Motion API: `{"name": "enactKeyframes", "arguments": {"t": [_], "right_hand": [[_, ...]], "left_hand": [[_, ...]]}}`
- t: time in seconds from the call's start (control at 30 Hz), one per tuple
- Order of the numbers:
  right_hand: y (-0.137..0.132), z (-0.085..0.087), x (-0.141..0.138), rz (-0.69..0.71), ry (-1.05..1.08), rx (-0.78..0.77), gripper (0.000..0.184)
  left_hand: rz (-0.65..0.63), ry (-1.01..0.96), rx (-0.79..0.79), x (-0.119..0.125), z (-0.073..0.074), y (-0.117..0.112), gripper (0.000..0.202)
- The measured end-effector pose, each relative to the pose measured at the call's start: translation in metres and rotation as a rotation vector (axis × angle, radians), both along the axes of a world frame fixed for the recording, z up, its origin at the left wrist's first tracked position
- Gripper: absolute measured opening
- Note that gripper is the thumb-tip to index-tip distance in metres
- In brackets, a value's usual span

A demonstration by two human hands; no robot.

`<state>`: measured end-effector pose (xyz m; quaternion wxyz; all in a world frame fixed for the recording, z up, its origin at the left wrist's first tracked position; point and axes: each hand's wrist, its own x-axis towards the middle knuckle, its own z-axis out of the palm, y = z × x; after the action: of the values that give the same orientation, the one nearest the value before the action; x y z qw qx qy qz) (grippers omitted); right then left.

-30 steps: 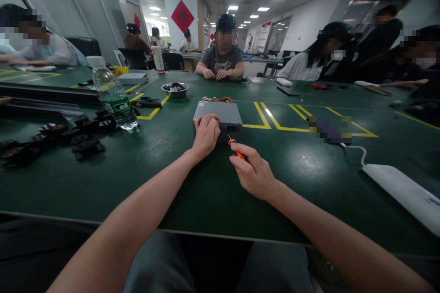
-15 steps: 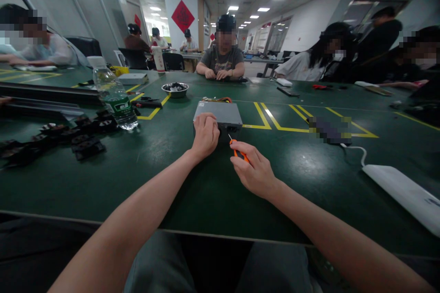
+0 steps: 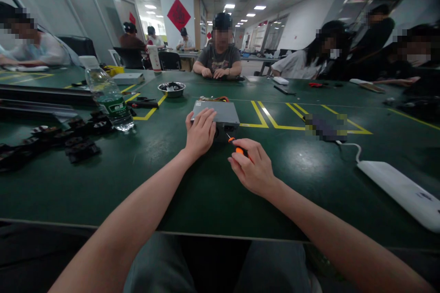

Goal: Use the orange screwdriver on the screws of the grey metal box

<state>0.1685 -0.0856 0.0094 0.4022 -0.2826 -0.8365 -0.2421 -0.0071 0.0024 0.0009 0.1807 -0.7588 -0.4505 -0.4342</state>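
Note:
In the head view a grey metal computer power supply unit rests on the green table, its socket side facing me and coloured wires at the back. My left hand lies on its left part, fingers stretched over the top face and the thumb apart at the left edge. Closed around an orange-and-black screwdriver is my right hand. The thin shaft points up and left at the unit's front face, below the socket; whether the tip touches is too small to tell.
Left are a water bottle, black parts and long dark rails. Behind the unit stands a metal bowl holding small parts. A white power bank is cabled to a blurred phone at right. A person sits opposite.
The fingers of my left hand have gone from bent to flatter on the unit, with the thumb now showing. The screwdriver handle has turned slightly in my right hand. The whole view has shifted a little.

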Motion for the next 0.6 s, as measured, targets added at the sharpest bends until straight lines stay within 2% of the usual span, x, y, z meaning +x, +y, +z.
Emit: {"name": "enactKeyframes", "arguments": {"t": [0.1, 0.27, 0.47, 0.6], "right_hand": [[0.0001, -0.0001, 0.0003, 0.018, -0.038, 0.007, 0.02], [0.0015, -0.003, -0.0007, 0.076, -0.032, -0.02, 0.031], [0.0008, -0.0009, -0.0009, 0.032, -0.039, 0.007, 0.02], [0.0006, -0.0009, -0.0008, 0.098, -0.057, -0.023, 0.029]], "left_hand": [[-0.014, 0.044, -0.024, 0.0003, -0.0018, 0.0014, 0.035], [-0.005, 0.067, -0.069, 0.0015, -0.002, 0.0006, 0.036], [-0.025, 0.051, -0.088, 0.0024, -0.0013, -0.0006, 0.037], [-0.017, 0.05, -0.094, 0.0022, -0.0013, -0.0006, 0.036]]}}
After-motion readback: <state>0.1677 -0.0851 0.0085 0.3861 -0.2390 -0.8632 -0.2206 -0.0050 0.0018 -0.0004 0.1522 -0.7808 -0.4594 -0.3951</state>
